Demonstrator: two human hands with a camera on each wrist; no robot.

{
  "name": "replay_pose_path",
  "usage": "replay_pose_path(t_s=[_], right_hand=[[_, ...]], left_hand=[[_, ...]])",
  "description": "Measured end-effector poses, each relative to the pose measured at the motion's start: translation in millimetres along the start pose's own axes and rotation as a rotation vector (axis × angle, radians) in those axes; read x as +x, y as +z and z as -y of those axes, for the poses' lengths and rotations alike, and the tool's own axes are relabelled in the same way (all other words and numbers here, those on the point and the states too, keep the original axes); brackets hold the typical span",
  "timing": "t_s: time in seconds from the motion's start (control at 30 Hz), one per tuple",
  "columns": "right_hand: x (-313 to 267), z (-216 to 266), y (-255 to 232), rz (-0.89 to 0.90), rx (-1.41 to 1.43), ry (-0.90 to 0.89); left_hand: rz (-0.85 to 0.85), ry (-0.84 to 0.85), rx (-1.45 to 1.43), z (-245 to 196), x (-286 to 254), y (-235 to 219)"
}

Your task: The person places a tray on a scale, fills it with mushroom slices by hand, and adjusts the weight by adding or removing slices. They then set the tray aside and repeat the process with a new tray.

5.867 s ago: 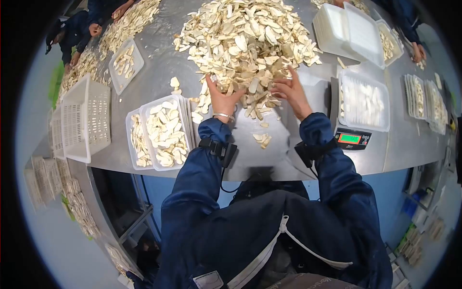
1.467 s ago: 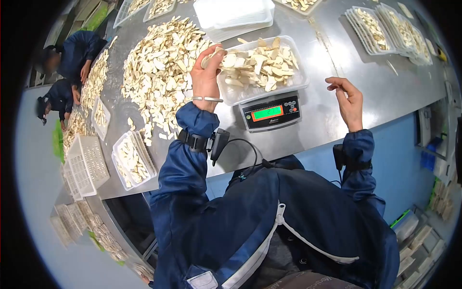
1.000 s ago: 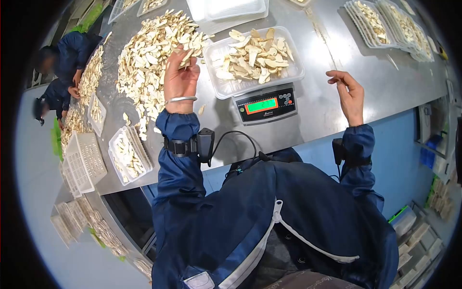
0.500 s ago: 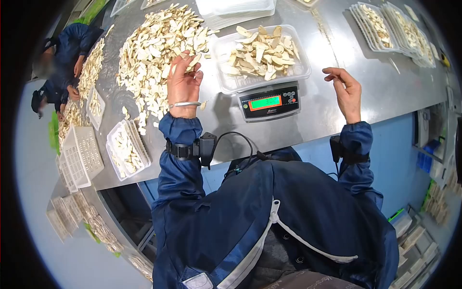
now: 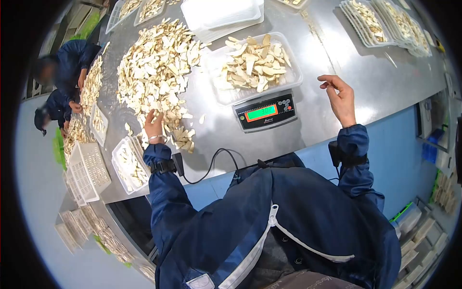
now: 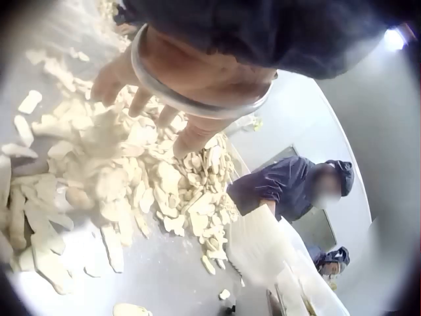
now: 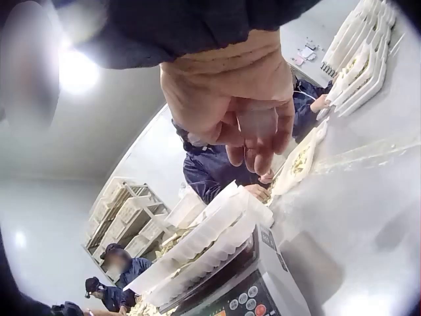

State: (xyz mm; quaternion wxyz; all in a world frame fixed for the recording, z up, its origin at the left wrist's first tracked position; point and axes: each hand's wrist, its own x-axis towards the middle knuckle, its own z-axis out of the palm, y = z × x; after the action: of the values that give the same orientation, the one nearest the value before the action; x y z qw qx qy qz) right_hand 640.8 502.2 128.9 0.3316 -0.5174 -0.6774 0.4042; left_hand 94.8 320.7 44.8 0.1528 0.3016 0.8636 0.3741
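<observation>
Slices (image 5: 180,137) lying at the near edge of the big pile (image 5: 156,62) on the shiny surface (image 5: 337,53), easy to reach. Left hand (image 5: 154,126) down on them, fingers (image 6: 141,99) spread wide, touching, holding none. Right hand (image 5: 340,96) lifted, fingers loosely curled, empty. Farther off, tray (image 5: 293,77) on scale (image 5: 264,112), filled for weighing.

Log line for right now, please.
left hand: fingers on slice pile | right hand: raised, holds nothing | tray: on scale, filled
</observation>
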Motion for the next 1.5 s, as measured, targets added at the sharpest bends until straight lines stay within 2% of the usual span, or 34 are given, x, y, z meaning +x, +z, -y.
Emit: replay_pose_path(t_s=[0.07, 0.1, 0.13, 0.2, 0.27, 0.33, 0.4, 0.47, 0.57, 0.7, 0.87, 0.97, 1.0, 1.1, 1.17, 1.27, 1.4, 1.5], right_hand=[[4, 1, 3, -0.023, -0.015, -0.010], [7, 1, 3, -0.013, -0.011, 0.002], [12, 2, 6, -0.033, -0.022, -0.058], [21, 5, 17, -0.075, -0.040, -0.179], [29, 19, 27, -0.034, -0.082, -0.297], [36, 31, 41, -0.057, -0.167, -0.412], [41, 43, 50, 0.026, -0.216, -0.458], [46, 47, 67, 0.063, -0.248, -0.513], [50, 50, 87, 0.127, -0.312, -0.574], [51, 48, 95, 0.234, -0.329, -0.598], [48, 48, 76, 0.314, -0.337, -0.557], [43, 44, 63, 0.274, -0.289, -0.548], [42, 43, 58, 0.265, -0.272, -0.536], [39, 40, 47, 0.083, -0.210, -0.515], [37, 38, 43, -0.031, -0.175, -0.482], [29, 34, 33, -0.041, -0.193, -0.445], [16, 21, 17, -0.063, -0.212, -0.401], [10, 16, 7, -0.030, -0.236, -0.359]], left_hand=[[-0.050, 0.194, 0.138, -8, 2, -2], [-0.079, 0.290, 0.207, -34, -4, -2], [-0.023, 0.366, 0.067, -71, -11, 8], [0.273, 0.339, -0.341, -142, -26, 42], [0.375, 0.537, -0.244, -202, -37, 76], [0.368, 0.891, -0.082, -233, -28, 113], [0.366, 0.992, 0.078, -249, -22, 143], [0.492, 1.012, 0.142, -260, -23, 151], [0.607, 0.955, 0.024, -259, -32, 148], [0.513, 1.044, 0.078, -247, -52, 128], [0.530, 1.010, 0.128, -228, -72, 98], [0.528, 1.005, 0.089, -230, -74, 87], [0.491, 0.966, 0.057, -233, -72, 90], [0.395, 0.864, 0.024, -257, -54, 112], [0.283, 1.042, 0.098, -279, -38, 140], [0.440, 0.978, 0.228, -285, -18, 176], [0.450, 0.999, 0.471, -295, -14, 189], [0.416, 1.042, 0.420, -297, -13, 190]])
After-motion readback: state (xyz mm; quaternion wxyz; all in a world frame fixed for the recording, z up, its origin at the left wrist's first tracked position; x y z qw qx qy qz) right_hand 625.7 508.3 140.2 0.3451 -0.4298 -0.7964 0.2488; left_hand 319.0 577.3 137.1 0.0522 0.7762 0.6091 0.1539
